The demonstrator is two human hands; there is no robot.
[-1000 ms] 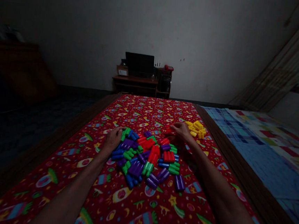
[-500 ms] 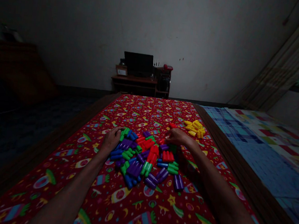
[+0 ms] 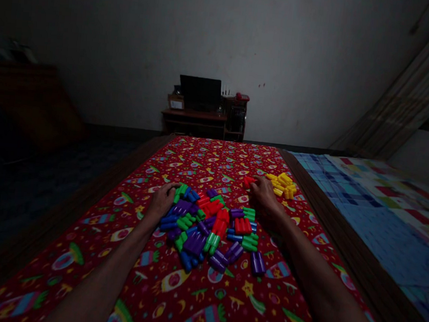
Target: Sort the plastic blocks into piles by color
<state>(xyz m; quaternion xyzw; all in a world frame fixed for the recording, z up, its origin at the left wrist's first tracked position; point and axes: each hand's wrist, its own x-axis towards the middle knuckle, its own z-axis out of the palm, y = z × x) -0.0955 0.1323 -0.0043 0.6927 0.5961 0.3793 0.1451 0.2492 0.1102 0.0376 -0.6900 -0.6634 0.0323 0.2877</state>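
A heap of mixed plastic blocks (image 3: 211, 226) in red, green, blue and purple lies on a red patterned cloth (image 3: 187, 299). My left hand (image 3: 163, 199) rests curled against the heap's left edge, touching green and blue pieces. My right hand (image 3: 264, 193) reaches past the heap's far right side, fingers closed around a red block (image 3: 249, 180). Just beyond it sits a small pile of yellow blocks (image 3: 283, 184).
The cloth covers a long wooden-edged surface (image 3: 362, 274). A blue checked mat (image 3: 382, 221) lies to the right. A desk with a dark monitor (image 3: 200, 93) stands at the far wall. A curtain (image 3: 411, 93) hangs at right. The room is dim.
My right hand went from beside the yellow pile back to the heap, then forward again with a red block. My left hand stayed put.
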